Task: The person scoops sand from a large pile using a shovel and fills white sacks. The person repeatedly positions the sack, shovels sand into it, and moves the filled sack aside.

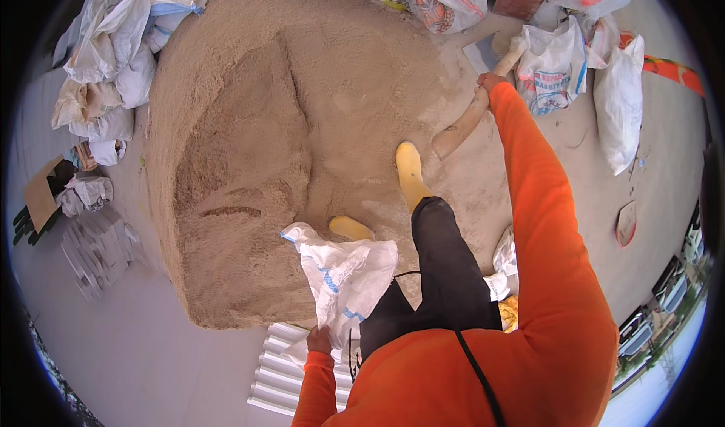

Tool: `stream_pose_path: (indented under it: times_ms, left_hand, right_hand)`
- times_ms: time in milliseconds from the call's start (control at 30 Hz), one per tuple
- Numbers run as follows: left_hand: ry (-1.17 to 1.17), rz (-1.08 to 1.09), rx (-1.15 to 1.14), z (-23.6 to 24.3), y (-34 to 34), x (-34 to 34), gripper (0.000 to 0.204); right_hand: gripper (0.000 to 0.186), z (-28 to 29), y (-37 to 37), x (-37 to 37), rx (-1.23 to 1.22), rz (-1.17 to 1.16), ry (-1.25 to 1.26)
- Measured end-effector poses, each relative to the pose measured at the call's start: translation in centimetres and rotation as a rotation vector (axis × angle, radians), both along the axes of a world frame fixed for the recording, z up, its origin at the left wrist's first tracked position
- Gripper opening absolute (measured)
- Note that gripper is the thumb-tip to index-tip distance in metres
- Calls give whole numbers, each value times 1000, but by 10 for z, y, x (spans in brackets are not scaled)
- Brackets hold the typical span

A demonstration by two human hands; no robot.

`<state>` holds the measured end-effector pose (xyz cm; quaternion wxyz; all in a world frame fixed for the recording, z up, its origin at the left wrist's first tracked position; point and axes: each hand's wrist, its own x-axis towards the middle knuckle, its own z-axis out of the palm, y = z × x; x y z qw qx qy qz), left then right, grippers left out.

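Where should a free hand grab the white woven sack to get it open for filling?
Probably the loose upper edge of the white woven sack, the blue-trimmed lip nearest the sand pile, coming from the sand side. The left hand already pinches the near end low down, so the sack hangs slack and crumpled; its far lip is the free part. The right hand holds the shovel handle.

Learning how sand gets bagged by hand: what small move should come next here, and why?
Probably drive the sandy long-handled shovel into the tan sand heap. The right hand grips its handle, its blade looks unloaded, and the left hand holds the white woven sack ready.
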<state>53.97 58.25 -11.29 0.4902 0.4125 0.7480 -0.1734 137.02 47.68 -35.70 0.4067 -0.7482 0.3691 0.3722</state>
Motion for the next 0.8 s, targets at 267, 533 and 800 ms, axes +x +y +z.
stream_pose_path:
  times_ms: [267,533,800]
  left_hand:
    - [-77,192,22,6,-14,-73,22]
    - [-109,483,174,-7,-18,-109,26]
    - [-232,686,209,7,27,-14,31]
  right_hand:
    - [17,-2,62,-150,24,325,32]
    - [24,39,85,-275,-88,985,81]
    - [20,65,124,-274,46,1045,349]
